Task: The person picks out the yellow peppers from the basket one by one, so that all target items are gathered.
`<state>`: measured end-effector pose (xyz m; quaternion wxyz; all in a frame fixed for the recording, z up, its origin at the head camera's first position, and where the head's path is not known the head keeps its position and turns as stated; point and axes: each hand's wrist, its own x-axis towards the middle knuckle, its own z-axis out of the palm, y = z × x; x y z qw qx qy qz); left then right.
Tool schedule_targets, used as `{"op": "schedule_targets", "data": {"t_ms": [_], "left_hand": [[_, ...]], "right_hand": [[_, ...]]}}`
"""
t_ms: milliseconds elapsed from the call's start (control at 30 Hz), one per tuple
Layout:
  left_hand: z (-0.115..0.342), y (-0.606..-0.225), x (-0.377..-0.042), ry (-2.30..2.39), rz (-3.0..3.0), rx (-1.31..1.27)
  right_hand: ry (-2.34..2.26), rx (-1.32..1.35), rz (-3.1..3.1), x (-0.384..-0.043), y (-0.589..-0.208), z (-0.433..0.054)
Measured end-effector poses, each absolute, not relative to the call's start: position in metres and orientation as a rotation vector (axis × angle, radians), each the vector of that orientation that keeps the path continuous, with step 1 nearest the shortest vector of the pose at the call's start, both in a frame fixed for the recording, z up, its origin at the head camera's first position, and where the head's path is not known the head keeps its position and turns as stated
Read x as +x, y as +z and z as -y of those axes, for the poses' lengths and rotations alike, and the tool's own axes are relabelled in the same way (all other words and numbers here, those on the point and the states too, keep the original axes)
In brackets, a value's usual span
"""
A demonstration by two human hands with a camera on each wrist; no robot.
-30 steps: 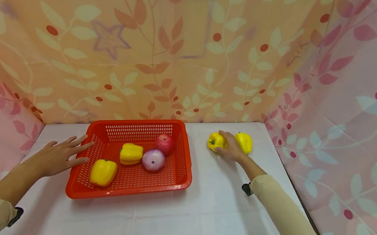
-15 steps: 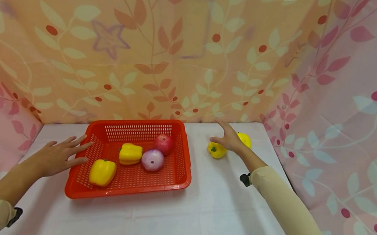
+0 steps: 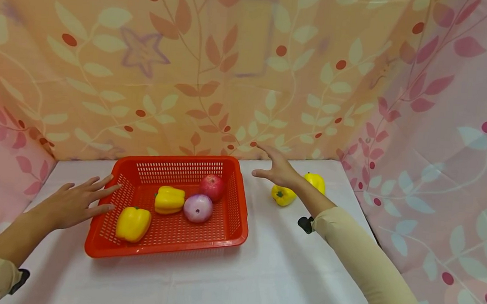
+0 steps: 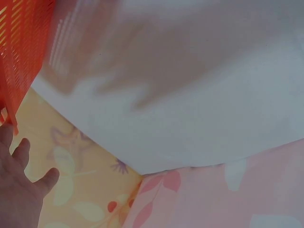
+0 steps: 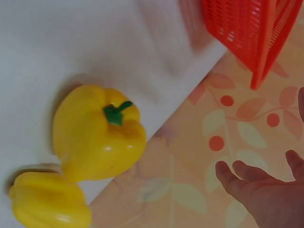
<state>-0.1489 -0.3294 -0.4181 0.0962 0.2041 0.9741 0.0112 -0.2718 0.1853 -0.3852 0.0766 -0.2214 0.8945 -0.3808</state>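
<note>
My right grip [image 3: 282, 170] is spread wide and empty, near the front pepper [image 3: 283, 196] and toward its eleven o'clock; that yellow pepper lies on the counter [image 3: 215, 288] at three o'clock from the red basket [image 3: 176, 248], the back pepper [image 3: 316, 181] beside it at two o'clock; my left grip [image 3: 74, 203], fingers fanned and holding nothing, is at the basket's nine o'clock rim, contact unclear; an eight-o'clock pepper [image 3: 133, 223], central pepper [image 3: 169, 200], purple vegetable [image 3: 198, 206] and red fruit [image 3: 212, 187] lie inside.
</note>
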Motion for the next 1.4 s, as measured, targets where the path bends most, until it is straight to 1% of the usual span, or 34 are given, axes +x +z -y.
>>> {"op": "schedule_targets", "data": {"t_ms": [233, 500, 700, 1100, 1400], "left_hand": [[0.329, -0.418, -0.148, 0.029, -2.888, 0.620], [0.329, -0.419, -0.148, 0.047, -2.890, 0.602], [0.329, -0.419, -0.148, 0.043, -2.891, 0.597], [0.329, -0.419, -0.147, 0.062, -2.890, 0.590], [0.330, -0.421, -0.148, 0.078, -2.898, 0.583]], "right_hand": [[-1.147, -0.679, -2.641, -0.268, -0.375, -0.160], [-1.127, -0.819, -2.614, -0.265, -0.369, -0.135], [-1.094, -0.894, -2.591, -0.262, -0.372, -0.115], [-1.045, -0.944, -2.503, -0.249, -0.380, -0.071], [-0.961, -0.916, -2.445, -0.238, -0.393, -0.037]]}}
